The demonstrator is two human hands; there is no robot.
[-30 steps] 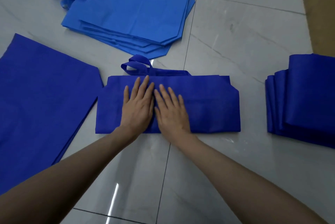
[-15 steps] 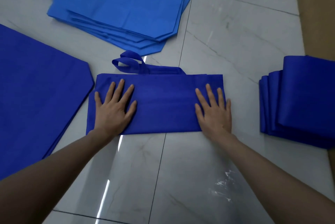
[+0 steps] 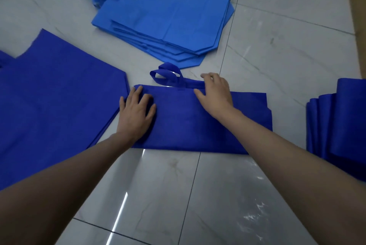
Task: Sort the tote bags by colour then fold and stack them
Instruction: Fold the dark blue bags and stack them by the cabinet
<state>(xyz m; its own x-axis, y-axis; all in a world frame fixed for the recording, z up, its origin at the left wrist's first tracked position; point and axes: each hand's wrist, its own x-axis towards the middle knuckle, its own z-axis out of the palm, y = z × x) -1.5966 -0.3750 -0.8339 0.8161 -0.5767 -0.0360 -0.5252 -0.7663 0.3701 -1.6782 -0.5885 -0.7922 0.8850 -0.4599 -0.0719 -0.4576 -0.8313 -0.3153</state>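
Left hand: the left hand [image 3: 136,112] lies palm down on the left end of the half-folded bag [image 3: 188,123], fingers straight and slightly spread, holding nothing, only pressing the cloth flat.
Right hand: the right hand [image 3: 215,94] sits at the bag's far edge, thumb on the cloth and fingers bent over the root of the handles [image 3: 168,75]. Whether it has actually pinched the strap I cannot tell.
Arms: both forearms reach forward from the near edge of the view, the left one straight to the bag's left end, the right one angled in across its right half.
Task's thing: the bag is a long dark-blue band lying on the floor [image 3: 277,50], its handles sticking out past the far edge.
Step in hand: this looks like dealing with the handles before the next fold, with the left hand as the anchor.
Next move: it likely calls for laying the handles in over the band, then folding it across its length while keeping the edges square.
Left of the bag: flat dark-blue bags [image 3: 59,96], unfolded, just beside it.
Beyond the bag: a heap of light-blue bags [image 3: 168,12], unfolded, handles pointing away to the left.
Right of the bag: the folded stack [image 3: 340,121] of dark-blue bags, a little apart, where this one probably goes.
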